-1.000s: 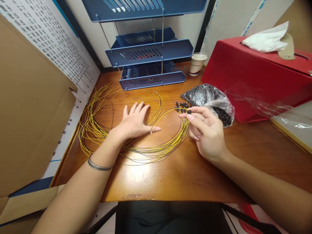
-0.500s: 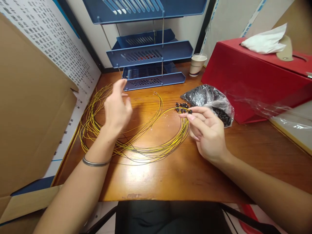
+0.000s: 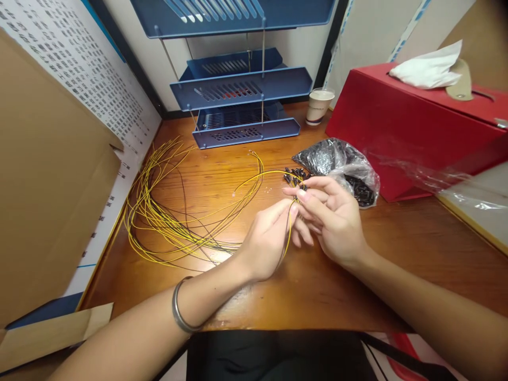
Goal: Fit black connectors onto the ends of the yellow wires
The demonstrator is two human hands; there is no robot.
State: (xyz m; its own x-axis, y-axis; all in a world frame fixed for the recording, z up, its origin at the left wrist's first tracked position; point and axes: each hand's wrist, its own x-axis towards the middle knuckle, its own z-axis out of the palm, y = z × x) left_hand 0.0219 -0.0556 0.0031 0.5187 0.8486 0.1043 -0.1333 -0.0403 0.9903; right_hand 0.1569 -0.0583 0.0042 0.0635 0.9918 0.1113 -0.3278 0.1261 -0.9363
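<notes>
A loose bundle of thin yellow and black wires (image 3: pixel 166 222) curls across the wooden desk (image 3: pixel 317 286). Small black parts cap the wire ends (image 3: pixel 294 177) at the right. My right hand (image 3: pixel 333 222) pinches those wires just below the capped ends. My left hand (image 3: pixel 264 241) has closed around the same wires beside it, fingertips meeting the right hand's. A metal bangle (image 3: pixel 179 309) rings my left wrist.
A clear bag of small black parts (image 3: pixel 337 161) lies behind my right hand. A red box (image 3: pixel 400 127) with a tissue on top stands at the right, a blue tiered tray (image 3: pixel 242 90) and paper cup (image 3: pixel 318 106) at the back. Cardboard (image 3: pixel 43 196) leans at the left.
My left hand rose off the wires, then swung right to grip the bundle beside my right hand. The right-hand loop of the wires has been gathered in toward my hands.
</notes>
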